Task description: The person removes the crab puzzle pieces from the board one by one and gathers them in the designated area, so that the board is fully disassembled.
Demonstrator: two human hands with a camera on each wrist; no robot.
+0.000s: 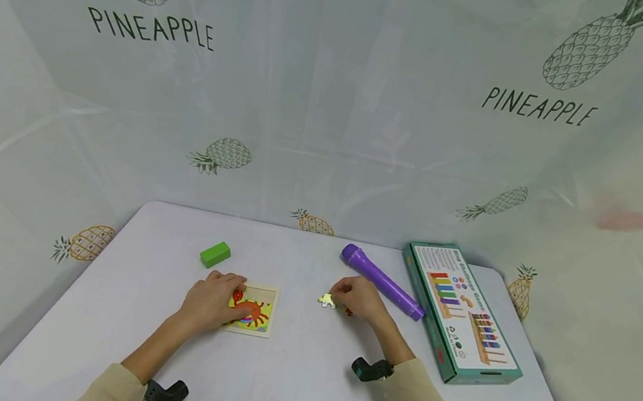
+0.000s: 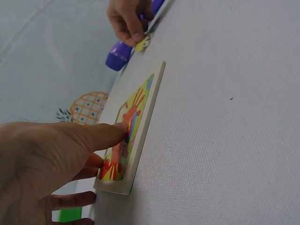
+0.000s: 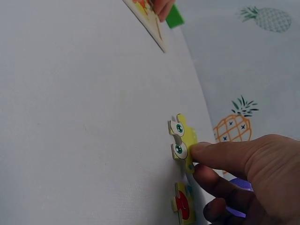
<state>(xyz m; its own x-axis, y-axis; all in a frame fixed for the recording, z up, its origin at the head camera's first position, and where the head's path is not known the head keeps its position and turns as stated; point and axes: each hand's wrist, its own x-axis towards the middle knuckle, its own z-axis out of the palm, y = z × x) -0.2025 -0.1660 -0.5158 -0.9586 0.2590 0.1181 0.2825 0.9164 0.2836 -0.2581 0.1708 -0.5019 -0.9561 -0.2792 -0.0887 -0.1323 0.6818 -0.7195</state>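
Note:
A wooden jigsaw board (image 1: 273, 314) with a red crab picture on yellow lies in front of my left hand (image 1: 210, 301). The straight thumb of that hand presses on the picture, and the other fingers rest at the board's left and far edges. My right hand (image 1: 361, 298) pinches a yellow puzzle piece (image 3: 187, 137) with two printed eyes between thumb and index finger, just at the table surface. Close beside it lies a second puzzle piece (image 3: 184, 204) with a red shape on it, partly cut off by the frame.
A green block (image 1: 216, 254) lies beyond my left hand. Behind my right hand is a purple tube with a wider end (image 1: 381, 281). A green-edged game box (image 1: 465, 317) lies at the right of the white table (image 1: 270, 392). A pineapple-print curtain (image 1: 336, 93) hangs around the table.

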